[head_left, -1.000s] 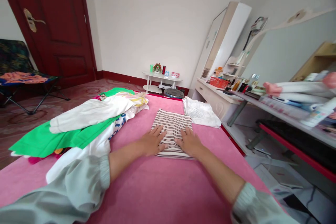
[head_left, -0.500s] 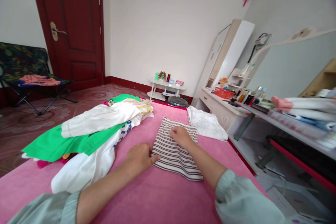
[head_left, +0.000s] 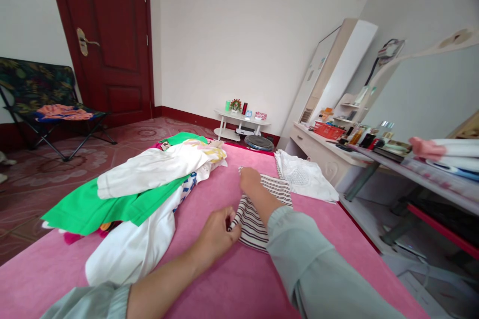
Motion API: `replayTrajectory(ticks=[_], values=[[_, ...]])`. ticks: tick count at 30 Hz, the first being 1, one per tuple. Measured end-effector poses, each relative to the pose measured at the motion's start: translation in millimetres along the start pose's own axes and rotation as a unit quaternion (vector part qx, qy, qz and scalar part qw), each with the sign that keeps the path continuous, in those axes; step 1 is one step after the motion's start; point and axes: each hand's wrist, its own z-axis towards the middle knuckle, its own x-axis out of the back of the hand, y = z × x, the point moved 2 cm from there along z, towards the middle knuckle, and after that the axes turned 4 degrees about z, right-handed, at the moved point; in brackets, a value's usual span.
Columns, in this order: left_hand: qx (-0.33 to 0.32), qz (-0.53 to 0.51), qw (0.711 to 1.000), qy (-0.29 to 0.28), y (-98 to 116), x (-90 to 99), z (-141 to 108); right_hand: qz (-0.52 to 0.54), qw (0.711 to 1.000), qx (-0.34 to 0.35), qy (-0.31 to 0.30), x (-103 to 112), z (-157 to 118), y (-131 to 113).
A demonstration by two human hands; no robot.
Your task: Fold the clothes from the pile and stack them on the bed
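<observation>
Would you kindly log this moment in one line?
left hand: pinches striped cloth, near-left corner | right hand: closed at far-left corner | white garment: cloth's right | clothes pile: left of both hands

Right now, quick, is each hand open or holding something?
Left hand: closed, pinching the striped cloth at its near left corner.
Right hand: closed, seemingly holding that cloth's far left corner; fingertips hidden.

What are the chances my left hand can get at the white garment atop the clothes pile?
Probably yes: the way from the left hand over the pink cover to the white garment looks free, though that hand appears to grip the striped cloth.
</observation>
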Motion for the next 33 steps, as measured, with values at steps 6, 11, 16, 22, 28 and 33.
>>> replayTrajectory(ticks=[6,11,16,22,28,33], values=[[-0.104,-0.059,0.984,0.130,49.5,60.6,4.6,0.232,0.967,-0.015,0.104,54.5,13.6,3.6],[-0.177,0.028,0.970,0.164,115.5,90.8,11.0,0.575,0.807,0.005,0.134,84.6,8.5,13.3],[-0.202,0.104,0.973,0.031,129.1,33.1,1.4,0.599,0.790,-0.047,0.124,48.1,-32.0,86.3],[-0.338,0.101,0.878,-0.323,103.8,-55.2,-51.9,0.358,0.904,-0.141,0.187,-13.3,-90.8,202.2],[-0.238,0.062,0.926,-0.287,100.5,-31.4,-32.7,0.217,0.946,0.050,0.237,-20.1,-111.6,175.6],[-0.085,0.299,0.948,-0.071,43.1,11.7,9.1,0.148,0.972,0.119,0.138,-33.0,-133.0,132.3]])
